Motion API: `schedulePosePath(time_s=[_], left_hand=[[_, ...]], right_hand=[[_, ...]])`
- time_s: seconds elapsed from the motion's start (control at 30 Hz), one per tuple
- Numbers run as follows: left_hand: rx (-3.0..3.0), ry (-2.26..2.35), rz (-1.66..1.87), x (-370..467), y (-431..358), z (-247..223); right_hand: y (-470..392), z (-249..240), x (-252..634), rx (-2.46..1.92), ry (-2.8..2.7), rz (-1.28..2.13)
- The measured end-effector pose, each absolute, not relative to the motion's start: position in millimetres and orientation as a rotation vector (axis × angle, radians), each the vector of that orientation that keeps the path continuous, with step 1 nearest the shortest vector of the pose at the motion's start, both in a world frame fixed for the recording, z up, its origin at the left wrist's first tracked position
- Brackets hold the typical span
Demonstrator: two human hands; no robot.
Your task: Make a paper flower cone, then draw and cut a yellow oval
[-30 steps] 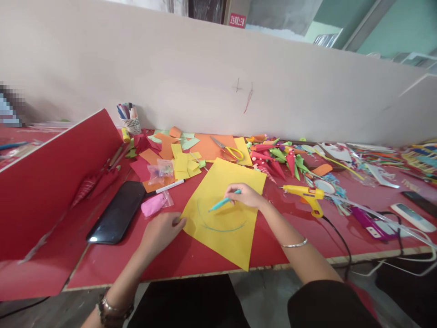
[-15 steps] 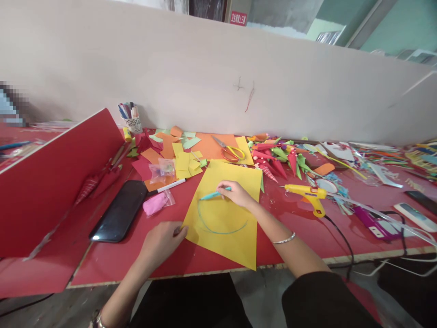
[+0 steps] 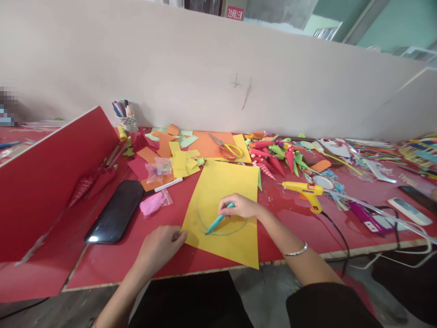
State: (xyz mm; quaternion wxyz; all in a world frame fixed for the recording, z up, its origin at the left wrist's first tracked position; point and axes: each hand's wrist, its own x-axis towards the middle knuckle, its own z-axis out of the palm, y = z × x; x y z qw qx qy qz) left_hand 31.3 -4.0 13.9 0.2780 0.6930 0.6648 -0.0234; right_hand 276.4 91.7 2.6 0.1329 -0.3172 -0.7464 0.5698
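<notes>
A sheet of yellow paper (image 3: pixel 232 182) lies on the red table with a curved blue-green line drawn across it. My right hand (image 3: pixel 239 206) is closed around a turquoise marker (image 3: pixel 218 223), its tip at the lower left part of the curve. At the sheet's left edge, my left hand (image 3: pixel 165 243) has its fingers curled in and its fingertips on the paper's border; the fingers are partly hidden. To the left of the sheet are a pink packet (image 3: pixel 152 205) and a white pen (image 3: pixel 169 184).
A black phone (image 3: pixel 116 212) lies left beside a standing red board (image 3: pixel 54 187). Behind the sheet are scissors (image 3: pixel 228 149) and paper scraps (image 3: pixel 184 161). On the right are a yellow glue gun (image 3: pixel 307 192) with a cord and several folded paper cones (image 3: pixel 276 157). A pen cup (image 3: pixel 129 122) stands by the wall.
My right hand has brought the marker's tip down along the curve, from its upper left end to its lower left part. My left hand stays at the paper's edge. The view has shifted slightly.
</notes>
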Motion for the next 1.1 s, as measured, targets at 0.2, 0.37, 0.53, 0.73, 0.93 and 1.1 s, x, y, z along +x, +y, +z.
schedulePosePath(time_s=[0.2,0.37,0.53,0.73,0.93,1.1], left_hand=[[1.853,1.760,-0.013,30.5,-6.1,15.3],[1.857,1.764,-0.009,30.4,-5.9,15.8],[1.870,1.745,-0.002,30.0,-5.1,14.3],[1.884,1.744,0.026,29.9,-5.2,14.1],[1.862,1.730,0.029,30.0,-4.3,15.1],[1.871,1.719,0.043,29.2,-4.5,14.2]], right_hand=[[108.5,-1.7,257.2,-1.033,-2.083,1.451],[125.0,-6.3,257.3,-1.188,-1.881,1.149],[118.4,-0.1,278.4,-1.131,-1.953,1.276],[104.3,9.6,287.5,-0.935,-2.244,1.697],[117.8,3.7,264.3,-0.915,-2.224,1.637],[131.8,-3.6,249.5,-1.033,-2.045,1.360]])
